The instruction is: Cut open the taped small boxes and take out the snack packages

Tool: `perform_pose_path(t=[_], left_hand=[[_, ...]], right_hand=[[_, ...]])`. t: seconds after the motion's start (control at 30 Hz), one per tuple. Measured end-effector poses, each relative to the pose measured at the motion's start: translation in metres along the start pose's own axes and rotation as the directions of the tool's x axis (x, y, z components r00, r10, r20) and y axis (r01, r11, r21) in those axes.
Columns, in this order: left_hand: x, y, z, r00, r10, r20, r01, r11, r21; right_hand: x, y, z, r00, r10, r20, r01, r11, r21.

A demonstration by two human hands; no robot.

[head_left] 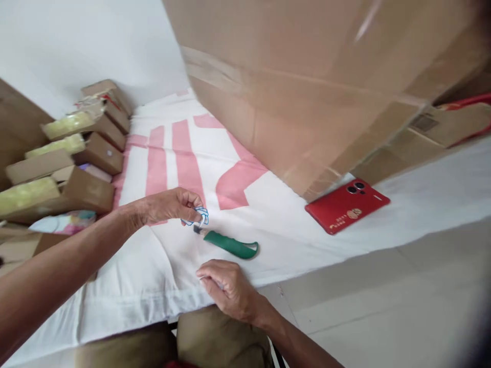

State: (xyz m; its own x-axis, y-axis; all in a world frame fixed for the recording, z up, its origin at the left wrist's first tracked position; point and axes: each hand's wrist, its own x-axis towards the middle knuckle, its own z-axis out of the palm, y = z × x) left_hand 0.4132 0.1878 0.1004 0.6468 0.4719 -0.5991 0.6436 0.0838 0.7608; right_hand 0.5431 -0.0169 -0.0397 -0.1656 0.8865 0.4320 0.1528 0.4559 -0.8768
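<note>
My left hand (174, 207) is closed in a pinch on a small white piece with blue outlines (206, 213), perhaps a sticker. Just below its fingertips lies a green-handled tool (230, 244) with a dark tip, flat on the cloth; its exact kind is unclear. Closer to the table's front edge, my right hand (230, 289) has its fingers curled and thumb pressed in. A pale sliver shows at those fingertips, too small to name.
A large cardboard box (276, 97) towers at the right, with a red phone (337, 217) lying against its lower corner. Several small open cartons (92, 189) line the left side. A white and pink cloth (187, 153) covers the table; tiled floor (364, 312) shows at lower right.
</note>
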Motion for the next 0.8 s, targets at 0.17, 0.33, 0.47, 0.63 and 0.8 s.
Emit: perform_pose_path(t=[0.17,0.33,0.47,0.63,0.8], left_hand=[[-0.11,-0.054,-0.004,0.987,-0.074,-0.144,0.048,0.983,-0.174],[-0.221,-0.128,-0.004,0.916,-0.158,-0.369,0.03,0.944,-0.328],[-0.309,-0.185,-0.001,0.837,-0.206,-0.508,-0.025,0.911,-0.411],[-0.387,-0.235,0.017,0.809,-0.242,-0.536,-0.063,0.871,-0.487],[-0.395,-0.26,0.021,0.812,-0.147,-0.564,-0.18,0.857,-0.483]], right_hand=[[0.008,-0.004,-0.002,0.999,0.042,-0.006,-0.042,0.999,-0.017],[0.014,0.0,-0.003,0.996,0.084,-0.013,-0.085,0.984,-0.155],[0.026,0.0,-0.002,0.985,0.172,0.015,-0.161,0.946,-0.28],[0.058,-0.021,0.041,0.969,0.19,0.159,-0.126,0.93,-0.345],[0.086,-0.057,0.135,0.934,-0.124,0.336,0.224,0.935,-0.275]])
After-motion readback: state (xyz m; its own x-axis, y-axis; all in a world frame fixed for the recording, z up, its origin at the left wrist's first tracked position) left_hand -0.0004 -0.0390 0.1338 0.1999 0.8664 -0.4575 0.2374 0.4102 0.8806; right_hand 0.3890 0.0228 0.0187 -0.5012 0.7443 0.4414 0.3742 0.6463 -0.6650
